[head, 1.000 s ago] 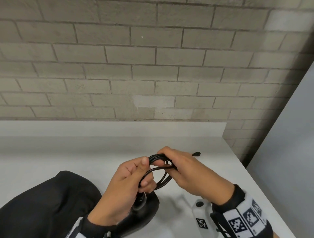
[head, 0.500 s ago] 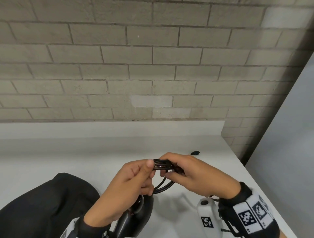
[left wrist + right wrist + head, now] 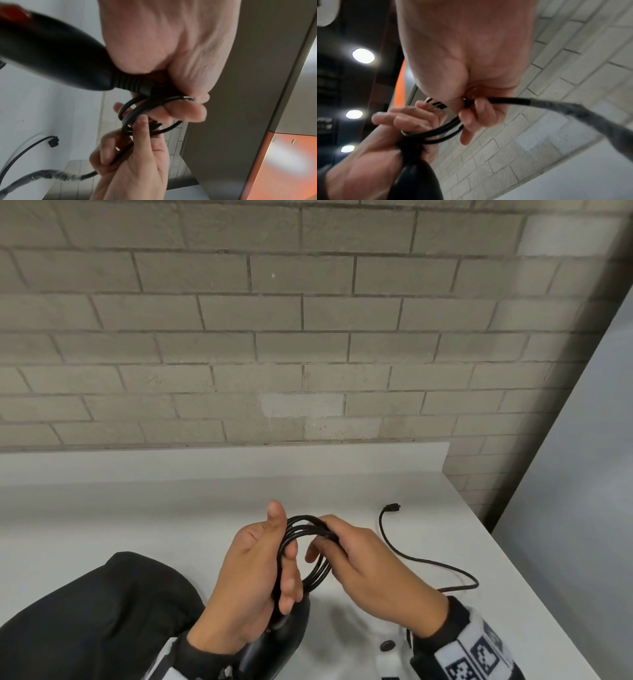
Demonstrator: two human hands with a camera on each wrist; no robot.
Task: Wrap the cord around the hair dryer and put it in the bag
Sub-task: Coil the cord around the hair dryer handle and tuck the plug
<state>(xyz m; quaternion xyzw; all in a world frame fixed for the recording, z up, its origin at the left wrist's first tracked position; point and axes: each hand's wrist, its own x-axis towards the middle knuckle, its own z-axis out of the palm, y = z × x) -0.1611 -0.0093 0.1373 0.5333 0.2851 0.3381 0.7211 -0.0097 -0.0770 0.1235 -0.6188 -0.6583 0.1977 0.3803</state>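
Observation:
My left hand point(image 3: 253, 570) holds the black hair dryer point(image 3: 287, 631) by the end of its handle, thumb pointing up. Several loops of the black cord point(image 3: 308, 529) lie round its fingers. My right hand point(image 3: 359, 559) pinches the coil at its far side, and the loose tail runs out through its curled fingers. That tail lies on the white table point(image 3: 171, 508) to the right and ends in the plug point(image 3: 392, 507). The left wrist view shows the dryer handle point(image 3: 51, 56) and the loops point(image 3: 137, 112). In the right wrist view the cord point(image 3: 440, 134) leaves my right fingers point(image 3: 477, 108).
A black bag point(image 3: 89, 614) lies on the table at the near left, beside my left forearm. A brick wall point(image 3: 308, 337) stands behind the table. The table's right edge point(image 3: 534, 587) runs diagonally, with a grey panel point(image 3: 582, 474) beyond it.
My left thumb has lifted off the coil and now points up. My right hand has shifted along the coil, and the cord's tail and plug have come into view on the right.

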